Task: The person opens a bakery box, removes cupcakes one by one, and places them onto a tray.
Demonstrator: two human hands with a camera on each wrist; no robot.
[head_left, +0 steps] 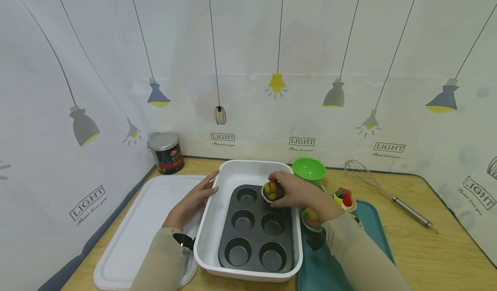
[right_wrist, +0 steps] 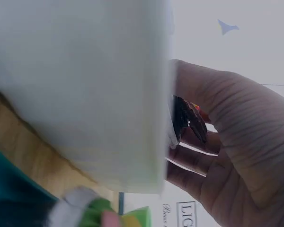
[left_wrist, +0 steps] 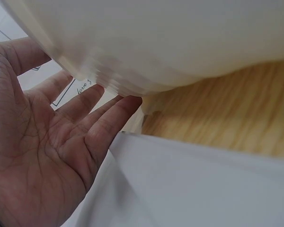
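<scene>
A dark muffin tin (head_left: 258, 235) with several round cups lies inside a deep white rectangular pan (head_left: 208, 239). My right hand (head_left: 295, 190) grips a small cupcake (head_left: 270, 191) topped with yellow fruit pieces and chocolate. It hangs over the tin's back right cup, and the other cups in view hold nothing. In the right wrist view, thumb and fingers reach round the cupcake's dark side (right_wrist: 183, 118), partly hidden by the pan's wall (right_wrist: 85, 85). My left hand (head_left: 196, 200) touches the pan's left side. Its loosely straight fingers (left_wrist: 111, 120) rest against the outer wall in the left wrist view.
On the right, a teal tray (head_left: 374, 222) bears several fruit-topped cakes (head_left: 345, 198). Behind them stand a green bowl (head_left: 309, 170) and a whisk (head_left: 388, 194). Left of the pan lies a white lid-like tray (head_left: 143, 222), with a dark can (head_left: 168, 155) at the back wall.
</scene>
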